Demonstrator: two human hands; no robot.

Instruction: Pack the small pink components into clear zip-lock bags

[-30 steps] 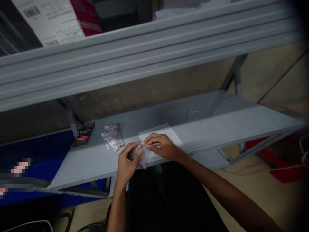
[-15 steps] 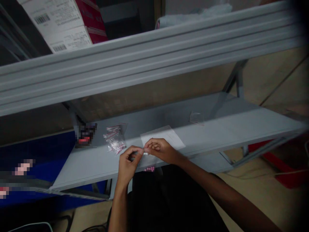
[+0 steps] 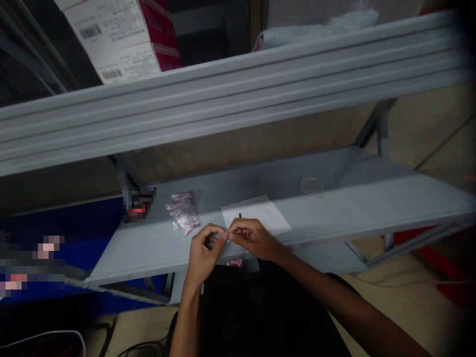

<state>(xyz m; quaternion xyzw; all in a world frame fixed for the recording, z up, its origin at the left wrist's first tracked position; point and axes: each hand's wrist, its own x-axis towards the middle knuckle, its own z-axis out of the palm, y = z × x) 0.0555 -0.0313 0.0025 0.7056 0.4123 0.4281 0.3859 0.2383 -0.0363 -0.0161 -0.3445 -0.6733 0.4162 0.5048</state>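
Note:
My left hand point(image 3: 204, 250) and my right hand point(image 3: 255, 237) meet at the front edge of the shelf, thumbs and forefingers pinched together. Between them they grip the top of a small clear zip bag. Pink bead-like pieces point(image 3: 235, 262) show low in the bag, which hangs below my fingers. A sheet of white paper point(image 3: 266, 213) lies just beyond my right hand. Above that hand's knuckles a short brown tip point(image 3: 240, 215) sticks up; what it belongs to is hidden. To the left is a pile of clear zip bags point(image 3: 185, 213) with reddish top strips.
The grey shelf point(image 3: 334, 208) runs across in front of me. A flat clear bag point(image 3: 311, 186) lies toward its right. A grey beam point(image 3: 223, 99) crosses above, with white and red boxes point(image 3: 122, 34) behind it. A blurred-out dark and red item point(image 3: 139, 206) stands left.
The view has shifted slightly, so everything sits a little further right. My fingertips have closed in over the bag's top, and the brown tip now shows above my right hand.

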